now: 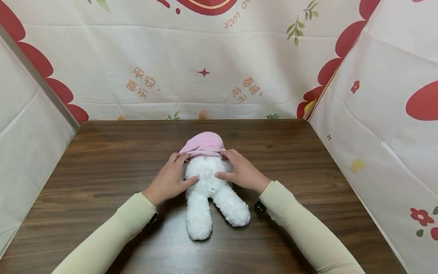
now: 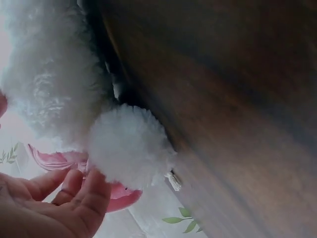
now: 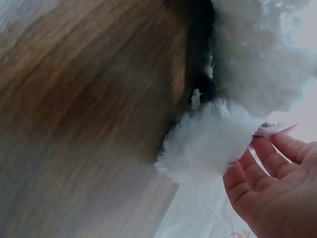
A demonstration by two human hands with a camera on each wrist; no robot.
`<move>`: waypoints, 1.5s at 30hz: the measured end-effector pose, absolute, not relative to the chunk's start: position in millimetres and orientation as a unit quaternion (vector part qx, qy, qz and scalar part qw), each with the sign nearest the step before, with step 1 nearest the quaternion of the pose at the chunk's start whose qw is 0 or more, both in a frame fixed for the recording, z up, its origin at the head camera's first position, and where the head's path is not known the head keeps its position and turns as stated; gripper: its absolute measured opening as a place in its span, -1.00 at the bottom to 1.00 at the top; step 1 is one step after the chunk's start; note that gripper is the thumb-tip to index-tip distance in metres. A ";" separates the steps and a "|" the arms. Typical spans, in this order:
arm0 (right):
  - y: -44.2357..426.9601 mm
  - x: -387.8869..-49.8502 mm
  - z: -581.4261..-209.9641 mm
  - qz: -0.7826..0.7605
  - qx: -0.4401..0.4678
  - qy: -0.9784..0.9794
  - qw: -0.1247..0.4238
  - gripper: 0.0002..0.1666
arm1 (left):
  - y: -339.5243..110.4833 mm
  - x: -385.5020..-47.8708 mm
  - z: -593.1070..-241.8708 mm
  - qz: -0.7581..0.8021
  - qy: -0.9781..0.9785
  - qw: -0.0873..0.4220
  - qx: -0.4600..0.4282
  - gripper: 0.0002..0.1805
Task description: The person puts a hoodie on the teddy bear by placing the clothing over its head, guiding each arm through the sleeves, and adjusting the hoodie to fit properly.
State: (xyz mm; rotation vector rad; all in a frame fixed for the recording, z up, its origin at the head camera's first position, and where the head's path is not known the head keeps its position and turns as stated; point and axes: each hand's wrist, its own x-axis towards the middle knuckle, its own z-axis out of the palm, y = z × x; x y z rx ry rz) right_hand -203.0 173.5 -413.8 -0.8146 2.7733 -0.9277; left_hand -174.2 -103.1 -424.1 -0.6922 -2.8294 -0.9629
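A left hand (image 1: 171, 179) and a right hand (image 1: 246, 173), two in all, flank one white plush toy (image 1: 207, 171) bearing one pink cloth (image 1: 205, 143).
Each thumb rests on the fur, spread wide from bent fingers at the cloth's hem; whether the fingertips pinch that hem, one cannot tell. Both wrists angle inward, and two pale sleeves (image 1: 109, 232) slant up from the near side. The toy lies around the middle of one wooden table (image 1: 85, 175), its two legs (image 1: 199, 220) pointing nearward, the cloth at its far end.
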 end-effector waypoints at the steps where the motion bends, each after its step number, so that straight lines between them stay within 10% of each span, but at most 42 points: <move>1: 173.3 -203.5 -413.6 -0.304 -0.268 0.912 0.058 -0.03 | -102.9 -174.4 -423.8 -0.312 -0.922 0.037 -0.224 -0.13; 21: 168.4 -214.5 -418.5 -0.303 -0.332 0.893 0.027 -0.48 | -95.7 -195.6 -432.2 -0.356 -0.898 0.066 -0.250 -0.37; 35: 178.2 -237.8 -411.5 -0.286 -0.345 0.887 0.109 -0.17 | -98.4 -229.1 -424.2 -0.336 -0.891 -0.005 -0.305 -0.23; 40: 174.6 -241.8 -418.4 -0.282 -0.354 0.890 0.062 -0.62 | -98.9 -229.3 -427.1 -0.324 -0.892 0.011 -0.317 -0.52; 45: 165.8 -236.5 -421.4 -0.231 -0.364 0.901 -0.044 -0.53 | -90.9 -223.3 -428.4 -0.251 -0.893 0.109 -0.358 -0.71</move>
